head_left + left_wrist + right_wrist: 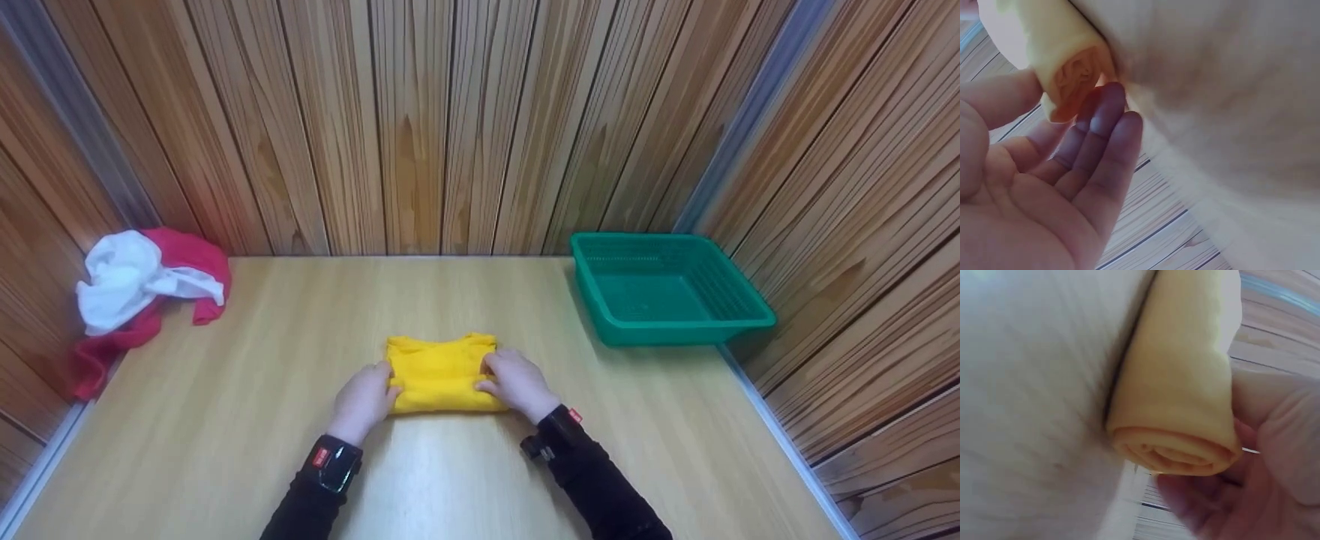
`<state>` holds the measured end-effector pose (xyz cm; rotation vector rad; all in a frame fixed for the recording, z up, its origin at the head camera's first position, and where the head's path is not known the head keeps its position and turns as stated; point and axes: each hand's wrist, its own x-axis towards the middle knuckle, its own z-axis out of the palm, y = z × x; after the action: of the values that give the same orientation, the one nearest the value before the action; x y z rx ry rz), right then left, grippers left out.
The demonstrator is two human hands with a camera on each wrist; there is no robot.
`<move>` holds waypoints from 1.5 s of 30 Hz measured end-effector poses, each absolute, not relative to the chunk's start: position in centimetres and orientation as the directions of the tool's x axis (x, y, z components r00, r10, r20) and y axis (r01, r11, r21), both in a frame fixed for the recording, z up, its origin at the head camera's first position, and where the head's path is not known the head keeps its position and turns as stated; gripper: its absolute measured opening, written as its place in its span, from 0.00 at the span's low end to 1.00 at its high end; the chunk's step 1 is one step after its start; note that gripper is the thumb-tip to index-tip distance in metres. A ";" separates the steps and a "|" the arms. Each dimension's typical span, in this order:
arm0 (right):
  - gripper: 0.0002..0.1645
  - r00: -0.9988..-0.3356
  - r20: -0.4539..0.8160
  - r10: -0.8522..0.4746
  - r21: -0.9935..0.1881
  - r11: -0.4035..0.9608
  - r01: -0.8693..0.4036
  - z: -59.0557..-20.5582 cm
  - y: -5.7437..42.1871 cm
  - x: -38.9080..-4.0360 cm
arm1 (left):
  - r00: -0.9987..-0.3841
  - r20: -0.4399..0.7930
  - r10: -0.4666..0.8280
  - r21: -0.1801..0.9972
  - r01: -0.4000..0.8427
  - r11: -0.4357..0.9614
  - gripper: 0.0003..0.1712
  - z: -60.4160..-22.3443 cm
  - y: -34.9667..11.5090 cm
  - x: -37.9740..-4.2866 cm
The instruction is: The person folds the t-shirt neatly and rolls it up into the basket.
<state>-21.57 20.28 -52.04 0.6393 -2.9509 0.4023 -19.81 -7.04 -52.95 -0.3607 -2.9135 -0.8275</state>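
A yellow shirt (435,375), its near part rolled up, lies in the middle of the table; its far edge curves like a neckline. At the left end of the roll, my left hand (366,397) holds it between thumb and fingers. My right hand (521,382) grips the opposite end the same way. In the left wrist view the rolled layers of the shirt (1075,73) show between thumb and fingers. The right wrist view shows a spiral at the roll's end (1176,453), with the thumb against its side and fingertips partly hidden beneath.
A green plastic basket (611,330) stands at the back right of the table. In the back left corner, a white cloth (120,274) lies heaped over a red cloth (199,259). Wood-patterned walls (412,127) border the table at the back and both sides.
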 end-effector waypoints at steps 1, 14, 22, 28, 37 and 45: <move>0.16 -0.894 0.188 -0.406 -0.215 0.871 -0.441 -52.1 20.2 -21.4 | -0.963 0.174 0.204 0.499 0.265 0.825 0.16 -53.0 -7.1 -19.7; 0.07 -0.726 0.421 -0.543 -0.005 0.799 -0.601 -52.5 19.8 -19.5 | -0.710 0.597 0.373 0.214 0.589 0.779 0.09 -53.6 -6.9 -18.4; 0.20 -0.749 0.368 -0.550 0.064 0.819 -0.570 -52.1 19.7 -18.2 | -0.706 0.569 0.422 0.152 0.595 0.789 0.10 -53.5 -6.4 -17.7; 0.25 -0.773 0.326 -0.544 0.080 0.831 -0.551 -52.4 19.5 -18.0 | -0.717 0.544 0.436 0.126 0.584 0.802 0.12 -53.7 -6.3 -17.8; 0.29 -0.807 0.262 -0.529 0.099 0.846 -0.523 -52.7 19.1 -18.8 | -0.739 0.508 0.442 0.109 0.564 0.818 0.16 -53.8 -6.0 -18.6; 0.22 -0.808 0.236 -0.540 0.111 0.841 -0.529 -52.8 18.7 -19.6 | -0.784 0.446 0.431 0.139 0.537 0.832 0.16 -54.0 -5.7 -19.2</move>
<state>-19.60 18.70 -52.79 0.8167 -2.7624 -0.0582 -19.25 -5.75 -54.00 -0.7224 -2.6114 -0.3639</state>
